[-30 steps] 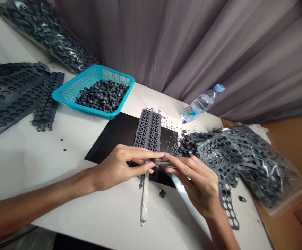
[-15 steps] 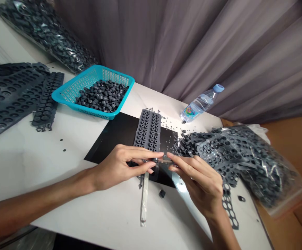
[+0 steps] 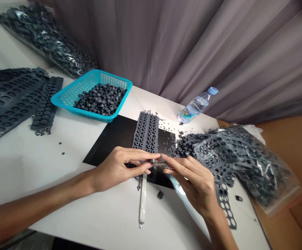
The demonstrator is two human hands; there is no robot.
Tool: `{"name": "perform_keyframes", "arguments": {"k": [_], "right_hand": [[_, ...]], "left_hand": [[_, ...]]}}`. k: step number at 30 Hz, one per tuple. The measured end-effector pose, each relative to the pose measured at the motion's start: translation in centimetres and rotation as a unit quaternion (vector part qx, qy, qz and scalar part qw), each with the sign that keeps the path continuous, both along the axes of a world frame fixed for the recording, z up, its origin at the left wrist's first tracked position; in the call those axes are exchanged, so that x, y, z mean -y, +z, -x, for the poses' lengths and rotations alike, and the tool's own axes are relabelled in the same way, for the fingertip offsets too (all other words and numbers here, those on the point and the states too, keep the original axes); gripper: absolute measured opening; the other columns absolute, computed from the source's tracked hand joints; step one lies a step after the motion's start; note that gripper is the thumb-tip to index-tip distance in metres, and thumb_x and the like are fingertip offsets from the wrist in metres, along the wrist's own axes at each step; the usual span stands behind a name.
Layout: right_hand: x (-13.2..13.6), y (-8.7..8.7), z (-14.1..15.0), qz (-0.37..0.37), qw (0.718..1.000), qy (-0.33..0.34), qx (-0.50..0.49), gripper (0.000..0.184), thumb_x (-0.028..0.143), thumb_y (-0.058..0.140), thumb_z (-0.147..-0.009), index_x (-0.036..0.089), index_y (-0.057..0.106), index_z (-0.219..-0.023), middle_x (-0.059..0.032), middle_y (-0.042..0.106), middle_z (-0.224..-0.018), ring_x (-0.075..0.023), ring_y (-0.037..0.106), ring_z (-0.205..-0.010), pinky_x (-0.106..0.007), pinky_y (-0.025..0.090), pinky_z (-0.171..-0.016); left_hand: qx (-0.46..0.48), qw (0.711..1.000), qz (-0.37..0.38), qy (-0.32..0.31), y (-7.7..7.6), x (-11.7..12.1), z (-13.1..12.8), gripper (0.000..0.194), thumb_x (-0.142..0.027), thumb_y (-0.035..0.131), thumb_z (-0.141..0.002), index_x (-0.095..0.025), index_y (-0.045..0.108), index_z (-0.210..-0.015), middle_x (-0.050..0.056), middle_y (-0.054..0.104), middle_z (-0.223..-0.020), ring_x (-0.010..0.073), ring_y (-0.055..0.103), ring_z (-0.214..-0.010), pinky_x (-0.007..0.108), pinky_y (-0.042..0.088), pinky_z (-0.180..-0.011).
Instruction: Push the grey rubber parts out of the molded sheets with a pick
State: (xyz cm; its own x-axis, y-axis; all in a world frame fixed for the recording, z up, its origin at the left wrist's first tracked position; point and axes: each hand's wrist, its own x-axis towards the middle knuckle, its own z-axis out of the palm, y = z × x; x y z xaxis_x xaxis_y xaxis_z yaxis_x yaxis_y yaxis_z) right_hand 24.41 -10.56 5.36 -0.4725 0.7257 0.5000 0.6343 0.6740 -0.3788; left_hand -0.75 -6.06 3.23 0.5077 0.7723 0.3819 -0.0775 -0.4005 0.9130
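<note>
My left hand (image 3: pixel 121 165) is closed, pinching a small dark rubber piece (image 3: pixel 154 161) that the fingers mostly cover. Close beside it, my right hand (image 3: pixel 192 177) is closed on a thin metal tool (image 3: pixel 161 163) that looks like tweezers, its tip meeting the piece. Beneath the left fingers lies a grey rubber sheet (image 3: pixel 146 130) with rows of round, holed plugs, on a black mat (image 3: pixel 106 142). A narrow strip in a clear wrapper (image 3: pixel 142 205) sticks out toward me below the left hand.
A turquoise basket (image 3: pixel 88 113) holds many loose rubber plugs. A water bottle (image 3: pixel 196 107) leans at the back. Punched sheets (image 3: pixel 215 149) and a filled plastic bag (image 3: pixel 270 177) lie right; more sheets (image 3: pixel 7 100) lie left. One loose plug (image 3: pixel 160 194) sits near the front.
My right hand has come slightly left, closer to my left hand, and the tool's tip is now at the piece. The whole view has shifted a little.
</note>
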Motion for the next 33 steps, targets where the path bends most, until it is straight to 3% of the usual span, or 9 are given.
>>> {"name": "perform_keyframes", "arguments": {"k": [24,33], "right_hand": [[0.1,-0.06,0.28,-0.005,1.0,-0.005,0.004,0.055,0.006,0.066,-0.098,0.028,0.058,-0.148,-0.0038,0.075,-0.112,-0.0152,0.062,-0.087,-0.031,0.048,-0.075],[0.45,0.19,0.34,-0.026,1.0,-0.012,-0.009,0.056,0.005,0.069,-0.096,0.027,0.059,-0.146,-0.0035,0.077,-0.112,-0.0134,0.061,-0.078,-0.03,0.047,-0.069]], "left_hand": [[0.012,1.0,0.011,-0.005,0.35,0.09,-0.12,0.038,-0.011,0.069,-0.093,-0.022,0.073,-0.13,0.007,0.078,-0.122,0.0149,0.081,-0.086,0.022,0.068,-0.08],[0.011,0.999,0.037,-0.006,0.31,0.19,-0.03,0.035,-0.013,0.071,-0.093,-0.019,0.074,-0.127,0.008,0.079,-0.119,0.0158,0.081,-0.085,0.022,0.068,-0.08]]}}
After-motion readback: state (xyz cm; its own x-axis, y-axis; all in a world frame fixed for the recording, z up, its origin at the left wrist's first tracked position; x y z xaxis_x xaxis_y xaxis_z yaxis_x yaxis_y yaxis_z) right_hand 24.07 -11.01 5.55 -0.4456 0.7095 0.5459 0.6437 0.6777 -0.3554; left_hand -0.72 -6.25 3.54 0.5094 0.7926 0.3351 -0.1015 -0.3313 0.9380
